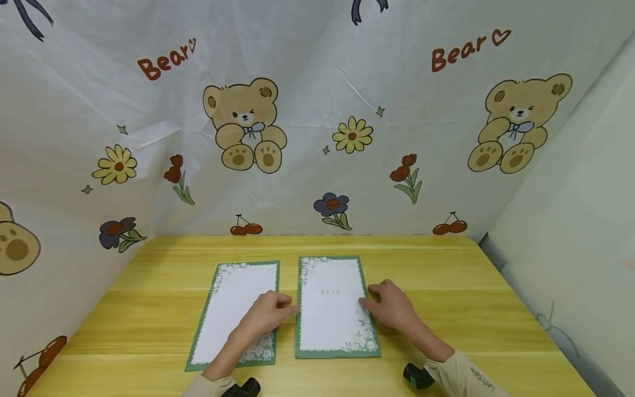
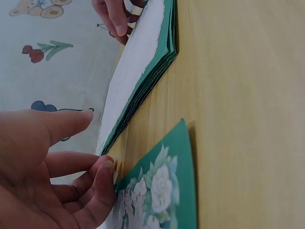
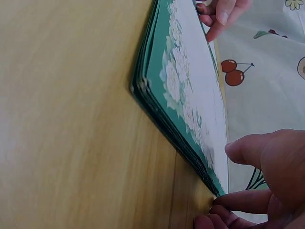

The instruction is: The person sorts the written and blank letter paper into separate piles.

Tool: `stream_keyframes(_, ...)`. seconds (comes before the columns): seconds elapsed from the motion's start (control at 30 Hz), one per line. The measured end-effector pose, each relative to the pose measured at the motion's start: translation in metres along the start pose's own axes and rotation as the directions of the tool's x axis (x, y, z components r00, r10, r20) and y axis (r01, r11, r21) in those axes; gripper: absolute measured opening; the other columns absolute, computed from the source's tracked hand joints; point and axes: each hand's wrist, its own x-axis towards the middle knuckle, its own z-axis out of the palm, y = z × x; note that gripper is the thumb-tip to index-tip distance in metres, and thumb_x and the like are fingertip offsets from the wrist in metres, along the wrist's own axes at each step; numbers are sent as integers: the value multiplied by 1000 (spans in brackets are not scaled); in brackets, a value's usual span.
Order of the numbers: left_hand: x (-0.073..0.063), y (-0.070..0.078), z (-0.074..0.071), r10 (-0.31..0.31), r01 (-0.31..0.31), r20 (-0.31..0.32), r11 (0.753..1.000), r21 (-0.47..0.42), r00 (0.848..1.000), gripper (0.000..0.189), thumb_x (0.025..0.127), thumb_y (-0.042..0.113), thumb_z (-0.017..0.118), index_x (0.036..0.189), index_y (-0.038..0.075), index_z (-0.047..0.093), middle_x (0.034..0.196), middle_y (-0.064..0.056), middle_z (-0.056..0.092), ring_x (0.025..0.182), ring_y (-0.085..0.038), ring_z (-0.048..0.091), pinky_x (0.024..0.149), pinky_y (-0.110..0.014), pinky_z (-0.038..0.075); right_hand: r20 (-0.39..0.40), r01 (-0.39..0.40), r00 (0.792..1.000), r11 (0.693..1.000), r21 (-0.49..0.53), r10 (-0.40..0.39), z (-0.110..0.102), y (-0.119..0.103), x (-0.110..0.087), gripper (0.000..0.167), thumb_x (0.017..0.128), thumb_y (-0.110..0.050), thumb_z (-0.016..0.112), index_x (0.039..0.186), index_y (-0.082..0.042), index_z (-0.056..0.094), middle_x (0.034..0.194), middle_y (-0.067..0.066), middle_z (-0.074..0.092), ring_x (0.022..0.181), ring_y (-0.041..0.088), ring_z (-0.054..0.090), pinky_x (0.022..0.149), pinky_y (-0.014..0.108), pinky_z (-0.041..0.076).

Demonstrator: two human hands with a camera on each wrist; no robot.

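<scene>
There it was, just below the centre of the frame: a rectangular stack of white paper sheets with green borders and pale floral corners (image 1: pixel 327 325), faint small writing on the top one, squared up lengthwise on the yellow wood-grained table (image 1: pixel 426 270). And I had a hand at either side! My left hand (image 1: pixel 265 313) was half loose, thumb apart from the bent fingers, tips right at the stack's left edge, gripping nothing that I could see. Across on the right, my right hand (image 1: pixel 392 306) was also loosely spread, thumb over the top sheet's margin, index finger at the side of the layers; whether that thumb pressed down, I couldn't tell. Left of centre lay a thin, matching green-bordered white sheet (image 1: pixel 238 298), slightly slanted, apart from the stack, my left forearm crossing over it. Behind everything, filling the upper frame, hung a white bear-printed backdrop (image 1: pixel 297 55).
</scene>
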Motion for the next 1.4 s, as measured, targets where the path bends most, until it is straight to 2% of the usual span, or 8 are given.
stream_keyframes(0.3,2,8,8,-32,34,50,999,-33,998,52,97,26,66,60,18,31,53,6,24,46,-11,23,47,-25,24,9,-15,1000,1000,18,15,2,-5,-3,51,87,-26,77,123,9,66,101,13,59,79,19,52,67,33,46)
stream_keyframes(0.73,1,15,9,-23,23,24,1000,17,999,48,97,31,66,60,17,38,52,7,27,45,-10,26,46,-25,25,-7,18,1000,1000,-19,-18,5,-8,-5,55,87,-26,77,123,12,63,99,15,58,74,18,49,61,31,41)
stream_keyframes(0.97,-1,17,12,-4,4,1,1000,9,1000,48,97,26,65,63,16,33,56,6,23,47,-11,23,47,-24,24,-28,51,998,996,-79,-54,7,-8,-7,52,88,-26,76,123,11,64,102,16,60,78,19,53,63,32,44)
stream_keyframes(1.03,-2,17,12,-2,2,-26,1000,-17,1000,37,97,24,65,67,8,51,61,5,41,52,-13,40,50,-27,37,-42,46,998,998,-43,-48,7,-9,-7,50,89,-24,75,124,10,64,103,16,61,78,19,53,63,32,45)
stream_keyframes(1.1,-2,14,12,-17,13,-48,997,-75,999,27,97,22,65,87,-3,66,77,0,59,64,-18,55,58,-31,48,-58,39,998,998,39,-37,8,-9,-7,46,90,-20,74,124,9,64,100,14,62,77,18,54,64,32,47)
stream_keyframes(1.2,-1,9,11,-83,68,-55,968,-242,995,43,98,20,65,126,-12,60,108,-15,67,90,-26,66,74,-40,57,-67,18,998,972,235,-3,7,-8,-7,40,92,-10,71,126,9,63,95,9,63,77,17,56,65,30,50)
stream_keyframes(1.3,1,4,11,-146,115,-41,901,-418,989,42,97,14,65,128,-13,57,107,-16,68,82,-23,68,70,-37,58,-52,-18,998,901,433,44,8,-6,-7,37,93,-1,66,128,10,61,91,7,65,78,19,60,65,29,53)
stream_keyframes(1.4,3,2,12,-184,131,-51,844,-520,982,40,97,10,65,127,-14,58,105,-17,69,80,-22,69,70,-36,59,-19,-76,994,810,582,107,9,-4,-6,35,95,2,62,129,10,60,92,10,65,76,21,61,63,31,55)
